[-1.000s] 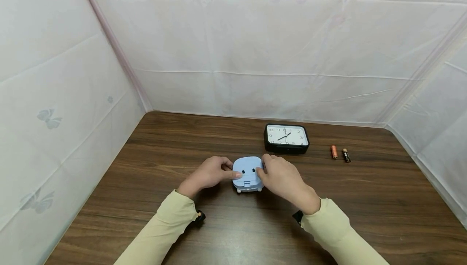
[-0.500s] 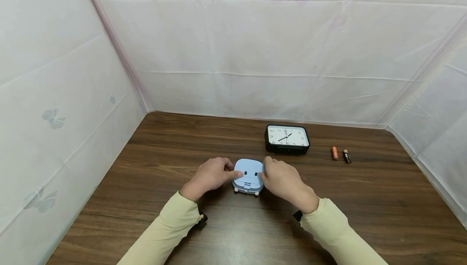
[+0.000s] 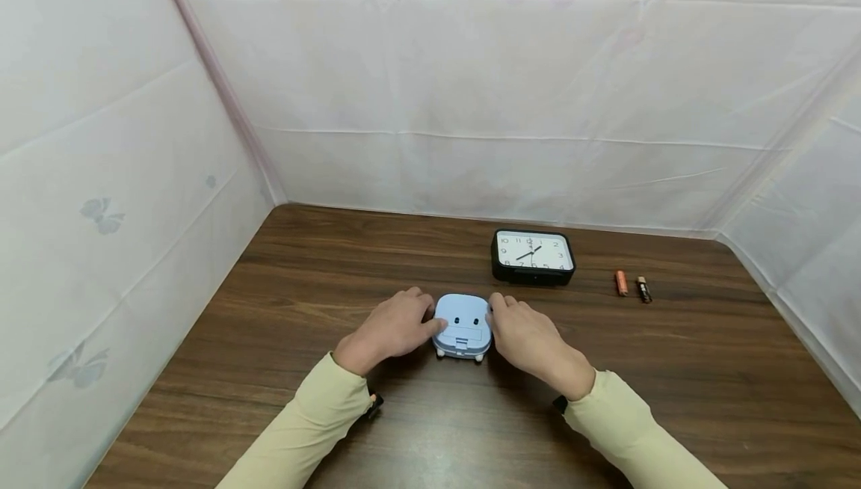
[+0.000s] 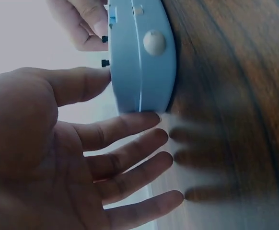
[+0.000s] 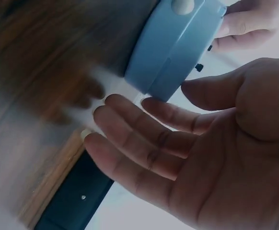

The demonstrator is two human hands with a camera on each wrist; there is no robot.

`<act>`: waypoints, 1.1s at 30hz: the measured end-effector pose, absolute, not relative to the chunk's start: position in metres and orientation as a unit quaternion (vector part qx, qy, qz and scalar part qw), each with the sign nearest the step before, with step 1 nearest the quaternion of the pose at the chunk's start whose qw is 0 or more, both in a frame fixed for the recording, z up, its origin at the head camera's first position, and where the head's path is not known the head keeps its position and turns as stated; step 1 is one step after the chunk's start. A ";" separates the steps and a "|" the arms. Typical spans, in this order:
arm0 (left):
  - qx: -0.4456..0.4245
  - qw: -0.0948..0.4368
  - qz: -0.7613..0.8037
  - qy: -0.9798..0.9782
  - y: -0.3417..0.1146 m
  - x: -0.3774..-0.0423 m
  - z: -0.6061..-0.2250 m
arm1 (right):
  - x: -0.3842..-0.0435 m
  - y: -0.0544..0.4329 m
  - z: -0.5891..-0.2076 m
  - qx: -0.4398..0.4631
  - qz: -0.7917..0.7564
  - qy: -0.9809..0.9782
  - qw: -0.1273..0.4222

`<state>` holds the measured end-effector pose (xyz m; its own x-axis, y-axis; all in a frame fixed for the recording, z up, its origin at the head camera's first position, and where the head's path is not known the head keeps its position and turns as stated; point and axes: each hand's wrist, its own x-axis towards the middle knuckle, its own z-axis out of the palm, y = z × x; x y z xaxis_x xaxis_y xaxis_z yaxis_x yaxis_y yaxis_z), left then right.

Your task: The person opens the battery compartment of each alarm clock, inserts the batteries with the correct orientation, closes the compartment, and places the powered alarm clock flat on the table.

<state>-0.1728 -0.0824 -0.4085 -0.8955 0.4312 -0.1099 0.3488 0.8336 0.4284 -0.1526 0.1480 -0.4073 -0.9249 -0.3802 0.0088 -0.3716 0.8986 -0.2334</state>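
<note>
A small light-blue alarm clock [image 3: 462,315] lies face down on the wooden table, its back with two black knobs upward. Its two white feet point toward me. My left hand [image 3: 398,324] holds the clock's left side, the thumb at the back's edge and the index finger against the side. In the left wrist view, the other fingers [image 4: 139,175] spread apart beside it. My right hand [image 3: 531,336] holds the right side. The right wrist view shows its thumb [image 5: 211,93] and index finger touching the blue casing, its other fingers loosely bent and off the clock.
Behind the right hand, a black rectangular clock [image 3: 534,256] lies with its white dial up. Farther right are an orange battery [image 3: 622,283] and a black battery [image 3: 643,289]. Pale sheeting [image 3: 430,100] walls the table [image 3: 336,250] at the back and sides.
My right thumb has drawn back from beside the knob to the blue clock's right edge. The left thumb has shifted toward the left edge. The head view has shifted slightly.
</note>
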 end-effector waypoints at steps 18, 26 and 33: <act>0.232 0.051 0.084 0.968 -0.073 -0.164 -0.415 | -0.154 0.153 -0.412 -0.335 -0.071 0.937 -0.067; 0.236 0.037 0.066 0.969 -0.071 -0.161 -0.416 | -0.154 0.153 -0.415 -0.339 -0.051 0.936 -0.076; 0.235 0.027 0.059 0.970 -0.071 -0.159 -0.415 | -0.155 0.155 -0.414 -0.359 -0.052 0.928 -0.087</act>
<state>-0.1591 -0.0709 -0.4154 -0.8881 0.4591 -0.0238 0.4528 0.8825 0.1269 -0.1546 0.1545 -0.4139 -0.7265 -0.6581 0.1978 -0.6759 0.7362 -0.0333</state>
